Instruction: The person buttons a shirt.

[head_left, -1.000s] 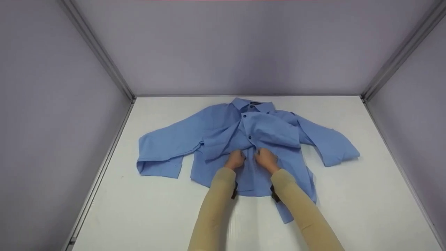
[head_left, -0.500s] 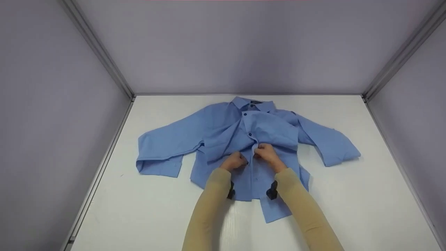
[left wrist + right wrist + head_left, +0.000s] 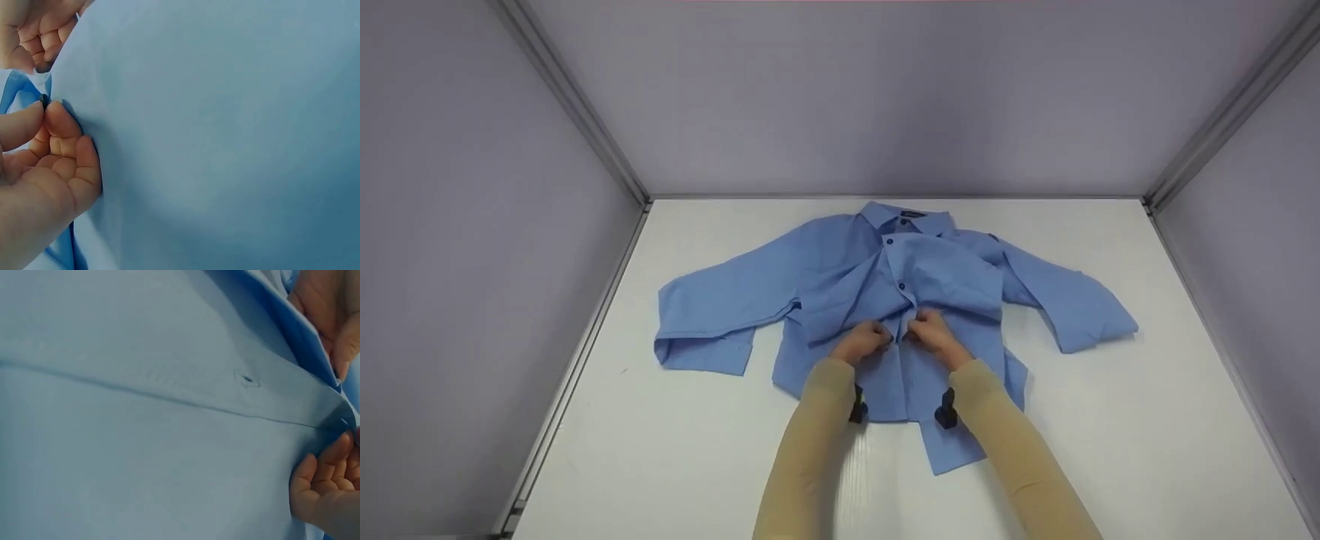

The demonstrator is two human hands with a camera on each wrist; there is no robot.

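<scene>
I have both arms reaching in from the near edge, the left tan sleeve slanting up to the right and the right tan sleeve slanting up to the left, so that the wrists angle in toward each other. They meet over the blue shirt, which lies front up on the white table, collar toward the back wall and hem toward me. My left hand sits low over the middle of the shirt front; on the left wrist feed its thumb and forefinger pinch a dark button, the other fingers curling loosely into the palm. My right hand is just beside it, slightly farther up the front, its fingers narrowed on the edge of the button strip. On the right wrist feed those fingertips are at the cloth's edge, right by a small slit, with a stitched buttonhole farther along; the thumb is mostly cut off there. A black wrist camera shows on the inner side of each wrist, the left one and the right one both over the lower shirt.
</scene>
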